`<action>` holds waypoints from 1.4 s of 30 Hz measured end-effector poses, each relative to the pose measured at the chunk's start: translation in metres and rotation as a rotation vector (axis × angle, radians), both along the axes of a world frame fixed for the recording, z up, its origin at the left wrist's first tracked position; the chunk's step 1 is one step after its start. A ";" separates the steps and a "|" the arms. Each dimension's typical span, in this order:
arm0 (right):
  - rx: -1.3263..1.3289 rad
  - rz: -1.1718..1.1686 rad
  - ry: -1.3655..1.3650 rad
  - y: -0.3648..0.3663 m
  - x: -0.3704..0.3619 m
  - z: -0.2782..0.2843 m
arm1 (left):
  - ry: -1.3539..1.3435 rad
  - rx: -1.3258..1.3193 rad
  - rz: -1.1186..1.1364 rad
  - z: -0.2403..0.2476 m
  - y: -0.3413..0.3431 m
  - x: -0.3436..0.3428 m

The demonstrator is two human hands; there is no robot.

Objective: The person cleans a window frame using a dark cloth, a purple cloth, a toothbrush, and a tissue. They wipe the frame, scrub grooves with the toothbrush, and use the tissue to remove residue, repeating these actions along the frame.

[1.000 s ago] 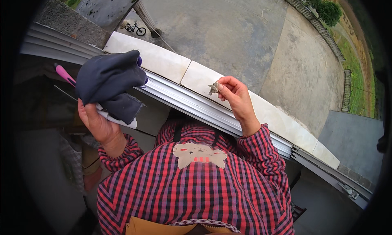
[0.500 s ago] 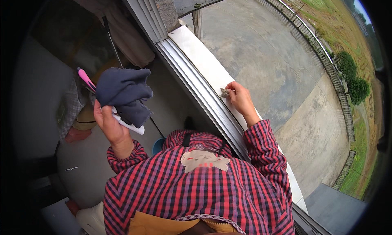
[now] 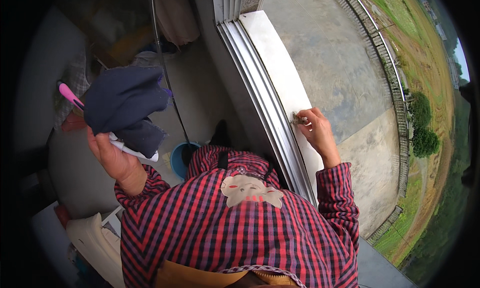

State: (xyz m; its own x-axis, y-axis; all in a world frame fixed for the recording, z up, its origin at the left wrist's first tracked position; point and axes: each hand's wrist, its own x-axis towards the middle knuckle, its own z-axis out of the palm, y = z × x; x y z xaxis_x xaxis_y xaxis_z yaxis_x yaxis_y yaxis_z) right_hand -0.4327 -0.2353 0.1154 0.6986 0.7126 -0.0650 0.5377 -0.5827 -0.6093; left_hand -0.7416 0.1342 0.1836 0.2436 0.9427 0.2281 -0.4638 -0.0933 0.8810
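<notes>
My left hand (image 3: 114,158) is closed around a dark navy cloth (image 3: 125,100) and a pale tool under it. A pink and black handle (image 3: 70,95) sticks out beyond the cloth, and a white edge (image 3: 132,150) shows below; the cloth hides the rest, so its kind is unclear. Over the white outer window sill (image 3: 282,53), my right hand (image 3: 320,135) pinches a small, crumpled greyish scrap (image 3: 299,119) between thumb and fingers. The scrap is at the sill's inner side, next to the metal window track (image 3: 260,98). Whether it touches the sill I cannot tell.
Below me on the indoor floor stands a blue bucket (image 3: 176,163), with a long thin pole (image 3: 164,68) leaning above it. A pale padded item (image 3: 95,243) is at lower left. Outside lie a concrete yard (image 3: 330,53) and a railing (image 3: 395,88).
My view has turned, and more of the bucket and pole now shows. The cloth and tool sit farther left in view. My right hand keeps its pinch on the scrap at the sill.
</notes>
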 end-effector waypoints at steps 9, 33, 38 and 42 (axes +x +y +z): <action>0.293 0.541 -0.005 0.170 -0.062 -0.013 | 0.019 0.117 0.257 0.039 -0.017 -0.044; 0.682 0.044 0.571 0.064 -0.052 0.035 | 0.578 0.494 -1.080 -0.042 -0.131 0.162; 1.102 -0.366 0.891 0.053 -0.062 0.008 | 0.549 0.337 -1.274 -0.044 -0.145 0.173; 1.138 -0.443 0.786 0.048 -0.071 -0.003 | 0.535 0.265 -1.293 -0.048 -0.147 0.175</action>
State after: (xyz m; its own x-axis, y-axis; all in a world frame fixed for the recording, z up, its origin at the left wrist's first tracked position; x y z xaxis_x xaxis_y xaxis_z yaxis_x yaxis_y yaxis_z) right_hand -0.5034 -0.1877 0.1120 0.9221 0.3776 -0.0852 -0.2386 0.3813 -0.8931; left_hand -0.5663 -0.0132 0.1360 0.9976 -0.0611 -0.0332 0.0298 -0.0549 0.9980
